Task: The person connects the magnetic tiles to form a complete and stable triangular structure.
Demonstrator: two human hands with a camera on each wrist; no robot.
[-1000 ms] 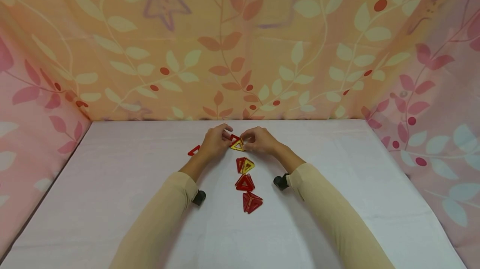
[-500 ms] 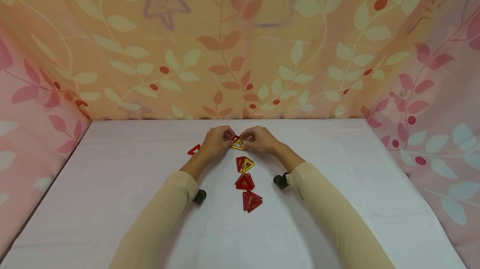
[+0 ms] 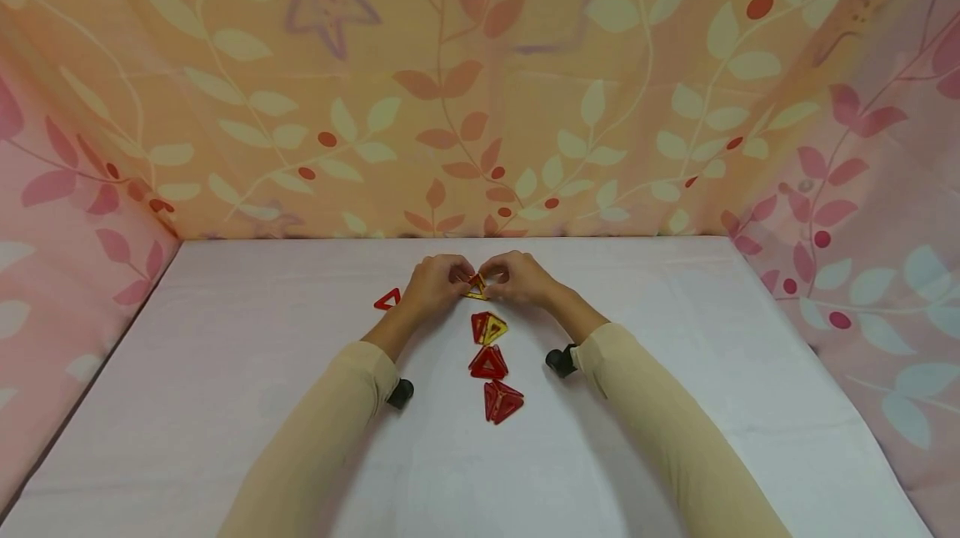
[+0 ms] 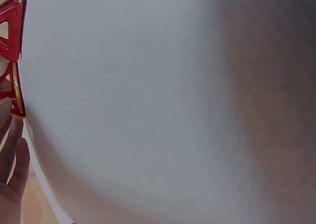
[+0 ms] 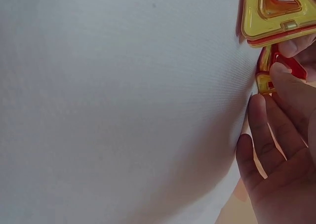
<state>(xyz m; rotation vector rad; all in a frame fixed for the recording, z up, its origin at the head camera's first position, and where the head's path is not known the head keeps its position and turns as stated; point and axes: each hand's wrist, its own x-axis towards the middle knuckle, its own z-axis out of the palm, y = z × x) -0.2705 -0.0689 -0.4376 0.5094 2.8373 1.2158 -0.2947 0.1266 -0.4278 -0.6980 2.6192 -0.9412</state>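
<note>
At the table's far side, my left hand (image 3: pixel 437 284) and right hand (image 3: pixel 521 279) meet over a small group of triangular magnetic tiles (image 3: pixel 477 289), yellow and red. Fingers and thumb of the right hand pinch a yellow tile (image 5: pixel 264 83) beside a red one in the right wrist view. The left hand's thumb and fingertips hold a red tile (image 4: pixel 16 96) at the left edge of the left wrist view. The tiles lean together, partly hidden by the fingers. Just nearer stands a red-and-yellow tile pyramid (image 3: pixel 490 327).
Two red tile pyramids, a middle one (image 3: pixel 489 364) and the nearest one (image 3: pixel 502 402), continue the row towards me. A loose red triangle tile (image 3: pixel 387 299) lies left, beside my left wrist. A patterned curtain (image 3: pixel 480 104) rises behind the white table (image 3: pixel 225 404).
My left hand has moved slightly right, closer to the right hand. The red tile has tilted in against the yellow one, and the tiles now lean together. The row of pyramids stays put.
</note>
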